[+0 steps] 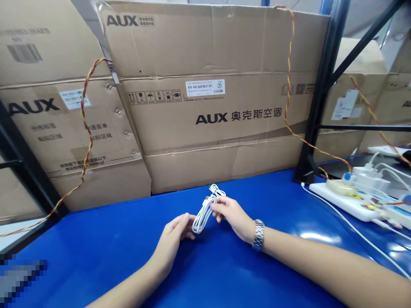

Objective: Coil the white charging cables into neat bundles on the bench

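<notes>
White charging cable [201, 217] is wound in a loose narrow coil, held btwn both hands over blue worktable [96, 239], w/ small connector ends [213, 188] poking out at top. R hand [229, 214] pinches upper part of coil, fingers wrapped on it; silver metal-link watch [258, 235] on R wrist. L hand [176, 226] sits just beside it, fingers curled, tips at lower side of coil, can't tell if actually gripping. Hands close together but apart from each other, cable btwn them. At back of table, big cardboard AUX box [205, 42] stands on its long side, second AUX box [48, 128] to its L. Twisted red-yellow wire [289, 85] hangs down over boxes; black steel rack upright [321, 85] stands R of centre. On table to R, well apart from hands, white pwr strip [340, 201] w/ white plug adapters [372, 177] plugged in; thin white cable [340, 226] runs from it toward lower R corner.
</notes>
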Tool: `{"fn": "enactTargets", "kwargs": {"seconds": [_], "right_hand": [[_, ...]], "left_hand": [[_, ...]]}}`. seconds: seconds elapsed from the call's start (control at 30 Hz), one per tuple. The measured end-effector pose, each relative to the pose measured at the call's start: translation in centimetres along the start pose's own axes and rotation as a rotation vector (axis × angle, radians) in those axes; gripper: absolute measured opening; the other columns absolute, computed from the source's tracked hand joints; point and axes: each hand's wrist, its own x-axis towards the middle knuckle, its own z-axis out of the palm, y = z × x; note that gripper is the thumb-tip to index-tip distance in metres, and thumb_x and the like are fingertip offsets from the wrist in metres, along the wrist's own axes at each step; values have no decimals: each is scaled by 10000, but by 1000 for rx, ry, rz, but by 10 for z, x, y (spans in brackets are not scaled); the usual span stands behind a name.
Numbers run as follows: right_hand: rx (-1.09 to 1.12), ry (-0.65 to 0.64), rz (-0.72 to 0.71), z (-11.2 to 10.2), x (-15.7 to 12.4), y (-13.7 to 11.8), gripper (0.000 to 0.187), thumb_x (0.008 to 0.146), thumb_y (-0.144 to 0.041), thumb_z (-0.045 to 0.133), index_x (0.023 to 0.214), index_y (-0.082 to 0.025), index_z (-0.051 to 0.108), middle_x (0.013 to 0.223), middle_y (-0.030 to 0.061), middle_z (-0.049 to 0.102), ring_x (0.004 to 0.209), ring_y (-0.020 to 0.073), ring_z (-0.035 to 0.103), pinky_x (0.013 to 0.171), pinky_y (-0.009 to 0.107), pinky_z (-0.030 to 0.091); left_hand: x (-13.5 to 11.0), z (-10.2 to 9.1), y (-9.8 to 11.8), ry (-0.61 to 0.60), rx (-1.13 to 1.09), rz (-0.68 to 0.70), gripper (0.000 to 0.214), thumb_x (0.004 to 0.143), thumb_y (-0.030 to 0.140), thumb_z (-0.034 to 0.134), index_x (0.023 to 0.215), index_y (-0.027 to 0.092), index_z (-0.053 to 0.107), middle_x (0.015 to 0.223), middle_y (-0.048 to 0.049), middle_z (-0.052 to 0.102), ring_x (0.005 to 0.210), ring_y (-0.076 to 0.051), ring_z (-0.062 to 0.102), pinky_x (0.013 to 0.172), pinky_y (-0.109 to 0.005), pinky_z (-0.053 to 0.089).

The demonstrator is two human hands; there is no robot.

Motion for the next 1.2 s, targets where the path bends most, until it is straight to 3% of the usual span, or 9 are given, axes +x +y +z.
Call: {"fn": "enactTargets", "kwargs": {"seconds": [0.17,0.27,0.47,0.57,0.73,0.83,1.0,1.2], "right_hand": [[-18,-82,-30,2,-2,-3,209,720,-341,589,823,-159,587,653,-18,545,493,82,470,517,233,398],[-48,-146,-44,5,-6,-6,195,711,-325,598,834,-174,593,706,-11,578,512,89,491,554,250,425],[-20,-175,-55,8,-8,-7,134,713,-264,583,818,-182,593,758,0,620,531,101,523,577,261,440],[-54,-129,-57,7,-7,-5,119,702,-184,549,806,-178,607,721,-3,611,562,116,536,589,266,448],[-247,77,-188,1,-7,-4,342,635,-32,418,842,-176,650,813,29,623,780,162,564,742,302,436],[-284,124,-232,-2,-7,-6,374,603,-21,365,781,-165,662,769,32,621,734,157,562,721,297,438],[-206,19,-113,2,-9,-7,298,652,-56,343,690,-150,623,554,-7,551,484,96,487,521,232,408],[-165,-143,-106,11,-15,-7,181,758,-206,486,890,-172,604,682,-5,570,519,85,487,509,218,402]], "left_hand": [[1,2,1,-7,91,2,280,714,360,592,904,170,669,740,-23,664,627,-142,541,583,-221,417],[0,4,2,-19,126,6,276,694,364,606,884,177,676,781,-29,684,689,-171,571,625,-237,426],[0,4,-3,-24,115,24,197,673,332,635,772,162,649,722,-21,660,627,-151,562,598,-233,423],[1,3,-5,26,115,46,166,687,317,624,756,167,633,698,0,631,627,-133,540,596,-215,411],[1,3,-2,148,126,55,156,691,314,609,735,168,638,745,-2,626,692,-143,537,640,-211,406],[0,3,-1,165,140,46,165,683,321,609,734,168,642,737,-3,630,710,-156,541,651,-215,404],[0,3,-1,156,190,36,200,704,357,587,694,160,618,624,18,576,644,-138,510,607,-204,387],[1,1,-4,106,205,49,212,711,359,585,720,154,637,630,6,591,635,-140,516,604,-212,398]]}}
